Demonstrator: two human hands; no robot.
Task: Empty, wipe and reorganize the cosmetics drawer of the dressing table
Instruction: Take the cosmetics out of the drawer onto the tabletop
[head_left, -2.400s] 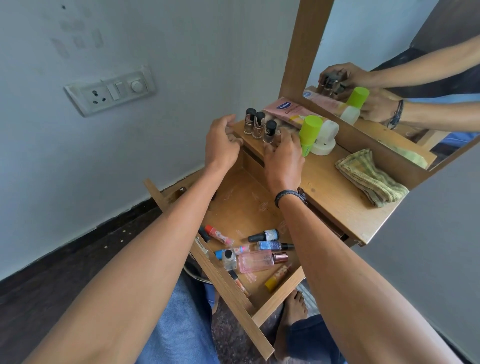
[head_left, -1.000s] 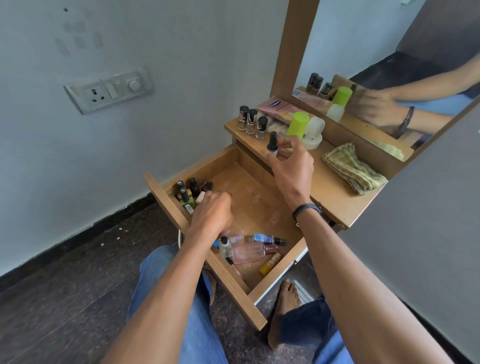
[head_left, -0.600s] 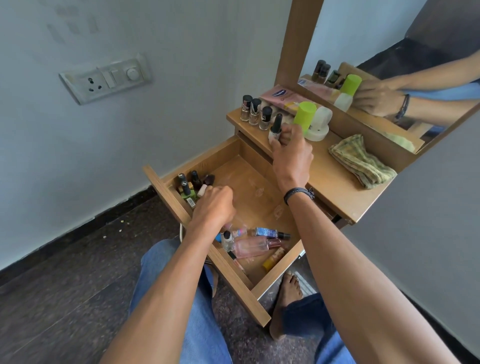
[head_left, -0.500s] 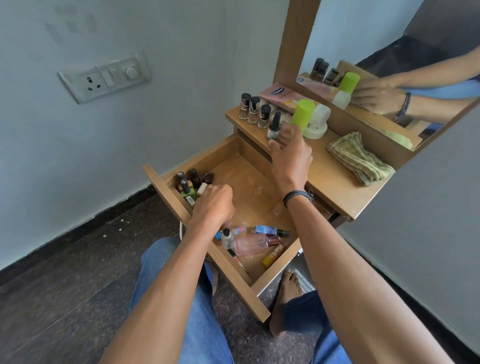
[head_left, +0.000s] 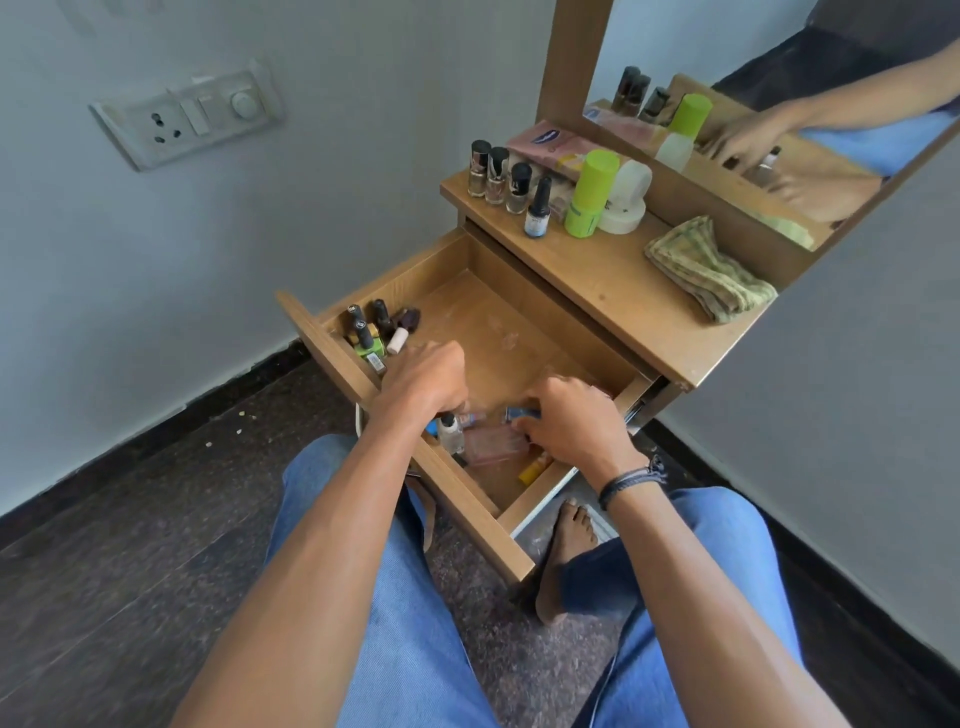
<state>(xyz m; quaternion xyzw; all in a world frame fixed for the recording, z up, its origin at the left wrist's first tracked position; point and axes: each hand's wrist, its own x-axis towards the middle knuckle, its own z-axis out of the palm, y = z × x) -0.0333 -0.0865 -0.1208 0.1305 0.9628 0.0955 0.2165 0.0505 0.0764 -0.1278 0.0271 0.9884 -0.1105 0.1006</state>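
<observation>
Soft, even daylight filling scene; source itself lying outside view. Pale wall (head_left: 156, 270) glowing blue-grey, dark floor (head_left: 130, 519) soaking up light. Tabletop (head_left: 623, 291) throwing soft shadow over back of drawer (head_left: 498, 332); only faint shadows falling beside nail polish bottles (head_left: 496, 174). Right hand (head_left: 571, 421) smearing with motion blur, its reflection in mirror (head_left: 701, 47) blurring too. Left hand (head_left: 426, 379) looking slightly soft. Wide-angle lens bending skirting (head_left: 234, 384), tilting switch plate (head_left: 189, 122), stretching forearms (head_left: 322, 545) and jeans (head_left: 415, 649) at bottom edge.
</observation>
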